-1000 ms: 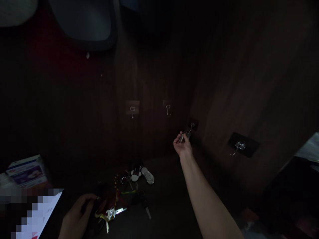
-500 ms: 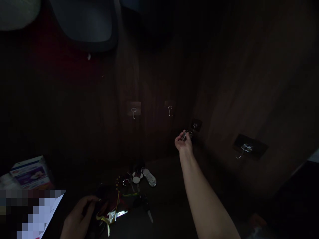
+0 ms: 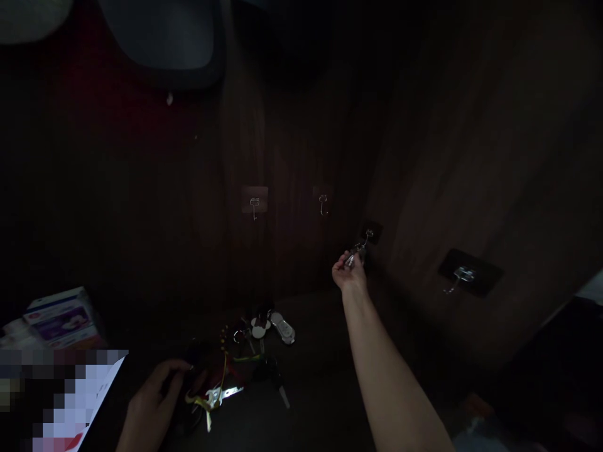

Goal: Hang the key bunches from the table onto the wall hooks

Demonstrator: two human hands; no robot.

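My right hand (image 3: 349, 270) reaches to the corner of the dark wood wall, its fingers closed on a small bunch of metal keys (image 3: 352, 256). The top of the bunch is at a metal hook (image 3: 369, 235) on a dark adhesive pad; whether it hangs there is too dark to tell. My left hand (image 3: 157, 392) is low on the left with index finger and thumb curved, at the edge of a pile of keys. What is at its fingertips is lost in shadow. A bright key (image 3: 225, 395) with yellow cord, a black-headed key (image 3: 283, 395) and a grey remote fob (image 3: 283, 328) lie there.
Two more hooks, a left one (image 3: 255, 204) and a middle one (image 3: 323, 202), are on the back wall. Another hook (image 3: 464, 274) is on the right wall. A purple-and-white box (image 3: 63, 320) stands at left, behind a blurred-out bright panel (image 3: 85, 402). Dark rounded shapes hang above.
The view has tilted slightly downward. In my right hand the keys have turned and now sit closer against the hook. The left hand stays by the key pile.
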